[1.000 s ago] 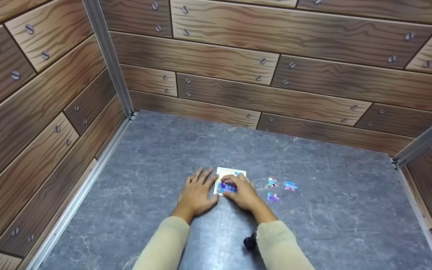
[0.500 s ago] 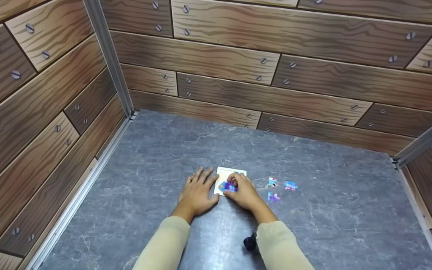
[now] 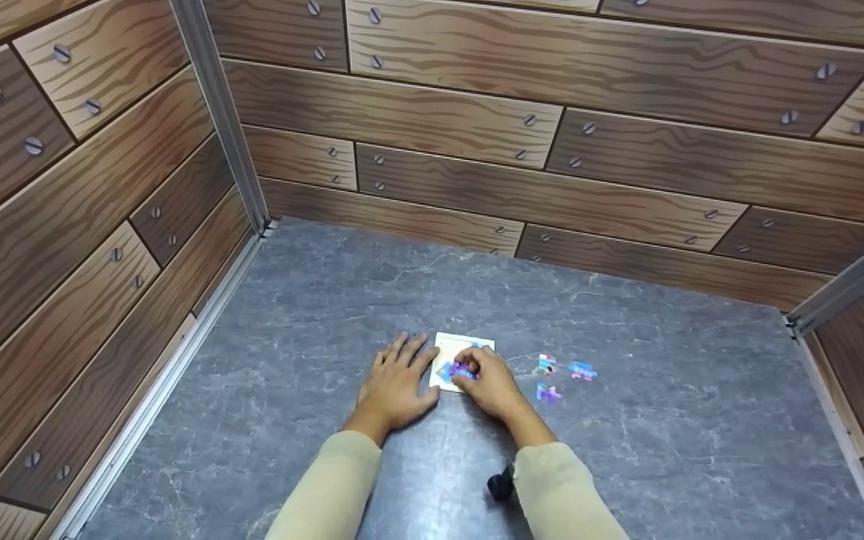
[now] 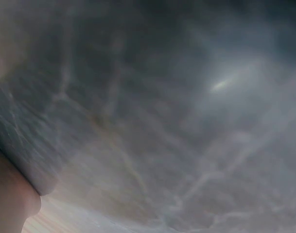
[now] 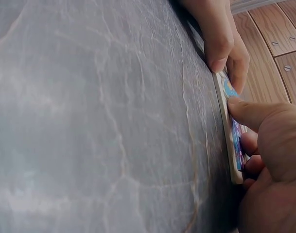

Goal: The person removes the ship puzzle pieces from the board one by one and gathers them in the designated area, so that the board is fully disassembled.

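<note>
A small white puzzle board (image 3: 444,345) lies flat on the grey marbled surface, with blue and purple puzzle pieces in its lower part. My left hand (image 3: 394,386) rests beside it with spread fingers; thumb and index fingertips touch its left edge. Over the board's right side, my right hand (image 3: 493,386) pinches a purple-blue puzzle piece (image 3: 463,370) between thumb and curled fingers. The right wrist view shows the right thumb (image 5: 254,112) low over the board's near rim (image 5: 226,128). My fingers partly hide the picture. The left wrist view is mostly blurred surface.
Right of the board lie three loose puzzle pieces: one red, white and blue (image 3: 546,364), one blue and pink (image 3: 583,370), one purple (image 3: 548,393). A black object (image 3: 501,486) sits by the right sleeve. Wood-patterned walls (image 3: 439,112) enclose the surface.
My right thumb and fingers have shifted slightly on the board, and the purple-blue piece under them has moved and turned a little. The left hand and the loose pieces have stayed put.
</note>
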A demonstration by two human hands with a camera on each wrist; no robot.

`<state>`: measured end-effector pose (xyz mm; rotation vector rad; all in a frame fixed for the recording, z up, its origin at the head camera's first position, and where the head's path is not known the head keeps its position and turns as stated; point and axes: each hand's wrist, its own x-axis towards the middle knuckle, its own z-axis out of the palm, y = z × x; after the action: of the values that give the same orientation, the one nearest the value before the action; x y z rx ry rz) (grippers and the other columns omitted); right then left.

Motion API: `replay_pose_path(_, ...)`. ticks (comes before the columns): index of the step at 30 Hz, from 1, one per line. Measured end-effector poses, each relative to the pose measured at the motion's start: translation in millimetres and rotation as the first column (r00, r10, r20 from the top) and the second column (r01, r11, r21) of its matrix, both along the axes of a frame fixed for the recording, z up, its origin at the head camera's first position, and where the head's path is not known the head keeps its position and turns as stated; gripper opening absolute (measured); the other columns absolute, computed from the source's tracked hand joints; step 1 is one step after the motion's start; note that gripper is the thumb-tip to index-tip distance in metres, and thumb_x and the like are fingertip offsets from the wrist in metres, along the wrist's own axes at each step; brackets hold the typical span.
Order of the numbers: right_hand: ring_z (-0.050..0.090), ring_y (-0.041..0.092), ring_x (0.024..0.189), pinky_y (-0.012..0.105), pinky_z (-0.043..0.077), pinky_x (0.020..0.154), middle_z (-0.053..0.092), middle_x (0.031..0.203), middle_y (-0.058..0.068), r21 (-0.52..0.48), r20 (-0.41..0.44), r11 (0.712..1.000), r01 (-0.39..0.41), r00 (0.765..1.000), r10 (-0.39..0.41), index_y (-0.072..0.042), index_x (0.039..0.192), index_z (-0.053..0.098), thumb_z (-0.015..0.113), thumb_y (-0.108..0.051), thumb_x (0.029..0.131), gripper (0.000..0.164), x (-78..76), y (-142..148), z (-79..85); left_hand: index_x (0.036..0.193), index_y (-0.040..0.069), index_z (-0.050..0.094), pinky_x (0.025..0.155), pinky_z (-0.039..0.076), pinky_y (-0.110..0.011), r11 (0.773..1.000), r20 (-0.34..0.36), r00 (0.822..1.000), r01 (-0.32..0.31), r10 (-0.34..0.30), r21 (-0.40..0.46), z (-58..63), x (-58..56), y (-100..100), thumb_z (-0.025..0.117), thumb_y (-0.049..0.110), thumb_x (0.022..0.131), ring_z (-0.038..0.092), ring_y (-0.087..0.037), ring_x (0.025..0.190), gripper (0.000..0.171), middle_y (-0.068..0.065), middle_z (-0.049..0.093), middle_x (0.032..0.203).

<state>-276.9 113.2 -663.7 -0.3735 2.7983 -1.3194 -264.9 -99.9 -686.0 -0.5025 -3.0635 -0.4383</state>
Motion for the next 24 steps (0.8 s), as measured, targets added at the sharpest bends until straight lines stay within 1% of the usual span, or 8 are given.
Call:
replay_pose_path(8, 0.053, 0.011, 0.085, 0.024, 0.044, 0.079, 0.061, 0.093, 0.004, 0.011, 0.015, 1.000, 0.029, 0.999, -0.029, -0.008, 0.111, 0.076, 0.080, -0.006, 0.095, 0.017, 0.3, 1.1, -2.4, 0.165, 0.036, 0.044, 0.129, 0.034, -0.065, 1.000, 0.001, 1.000, -0.003, 0.003, 0.027, -1.6, -0.1, -0.2, 0.049, 0.063, 0.100, 0.026, -0.032, 0.169, 0.070, 0.003, 0.036, 0.178)
replay_pose_path(13, 0.053, 0.009, 0.083, 0.023, 0.045, 0.077, 0.063, 0.092, 0.004, 0.000, -0.003, 0.999, 0.033, 0.999, -0.033, -0.008, 0.113, 0.079, 0.077, -0.006, 0.098, 0.016, -0.3, 2.0, -3.6, 0.165, 0.036, 0.045, 0.129, 0.035, -0.064, 1.000, -0.011, 1.000, -0.003, 0.003, 0.027, -1.1, 0.6, -0.2, 0.049, 0.063, 0.100, 0.027, -0.032, 0.169, 0.070, 0.003, 0.037, 0.177)
replay_pose_path(15, 0.054, 0.009, 0.083, 0.022, 0.045, 0.076, 0.063, 0.092, 0.003, -0.004, 0.007, 0.999, 0.038, 0.999, -0.038, -0.009, 0.115, 0.080, 0.077, -0.008, 0.098, 0.017, -0.5, 2.8, -3.7, 0.165, 0.036, 0.045, 0.129, 0.035, -0.064, 1.000, -0.014, 1.000, -0.002, 0.003, 0.020, -0.7, 1.0, 0.0, 0.049, 0.063, 0.100, 0.027, -0.032, 0.169, 0.070, 0.003, 0.037, 0.177)
replay_pose_path(20, 0.054, 0.008, 0.081, 0.021, 0.045, 0.074, 0.065, 0.092, 0.002, -0.013, 0.046, 0.998, 0.063, 0.997, -0.063, -0.010, 0.120, 0.082, 0.080, -0.009, 0.097, 0.023, -1.0, 4.3, -2.8, 0.165, 0.036, 0.044, 0.130, 0.034, -0.063, 1.000, -0.006, 1.000, -0.004, 0.004, 0.012, 0.9, 2.0, 0.5, 0.048, 0.064, 0.101, 0.026, -0.032, 0.169, 0.070, 0.003, 0.037, 0.178)
replay_pose_path(24, 0.052, 0.008, 0.078, 0.020, 0.043, 0.071, 0.065, 0.090, 0.005, -0.043, 0.043, 0.996, 0.084, 0.996, -0.082, -0.005, 0.118, 0.080, 0.082, -0.005, 0.093, 0.025, -1.2, 4.9, -3.0, 0.165, 0.037, 0.044, 0.130, 0.034, -0.062, 1.000, 0.001, 1.000, -0.006, 0.006, 0.010, 1.8, 2.3, 0.6, 0.049, 0.064, 0.100, 0.025, -0.031, 0.169, 0.071, 0.004, 0.036, 0.178)
